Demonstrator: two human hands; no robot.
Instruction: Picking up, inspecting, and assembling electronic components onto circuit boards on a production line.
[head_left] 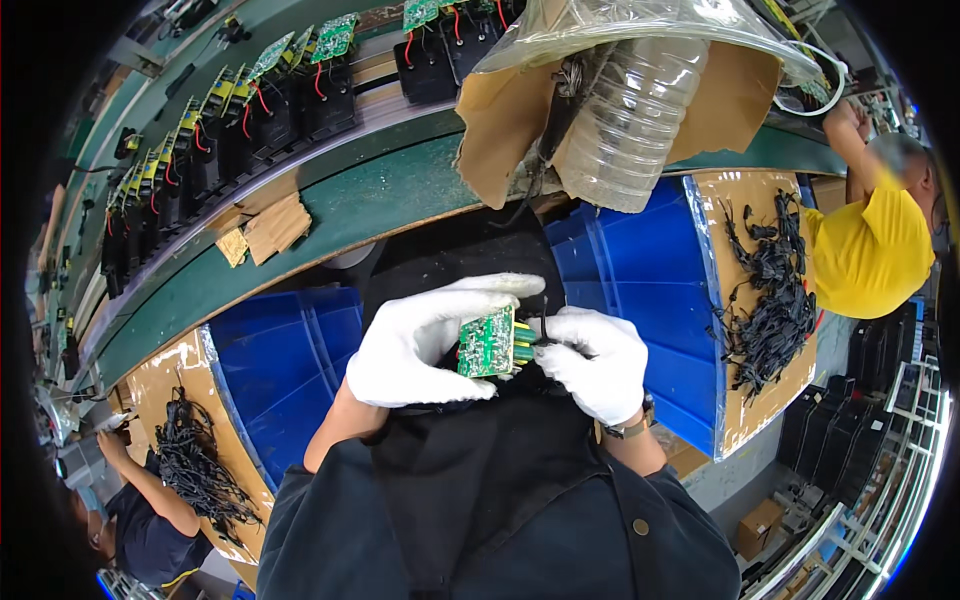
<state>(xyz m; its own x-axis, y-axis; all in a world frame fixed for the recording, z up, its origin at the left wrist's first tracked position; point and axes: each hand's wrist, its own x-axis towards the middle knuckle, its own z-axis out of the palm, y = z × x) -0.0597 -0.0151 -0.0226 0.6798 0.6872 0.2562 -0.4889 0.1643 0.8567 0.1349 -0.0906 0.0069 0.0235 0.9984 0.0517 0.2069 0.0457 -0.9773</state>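
A green circuit board (pixel 487 345) is held in front of my body by my white-gloved left hand (pixel 415 345), its fingers above and thumb below. Solder points cover the face turned up, and yellow-green parts stick out along its right edge. Close to that edge, my gloved right hand (pixel 598 365) has thumb and fingers pinched together. A thin black cable (pixel 543 325) shows at those fingertips; where it ends is hidden by the glove.
Ahead runs a green workbench (pixel 380 180) with a row of black cases and circuit boards (pixel 335 38). A cut plastic bottle (pixel 635 120) stands there. Blue bins (pixel 285 375) flank me, beside cardboard bearing black cable bundles (pixel 770 290). Two people work nearby, left and right.
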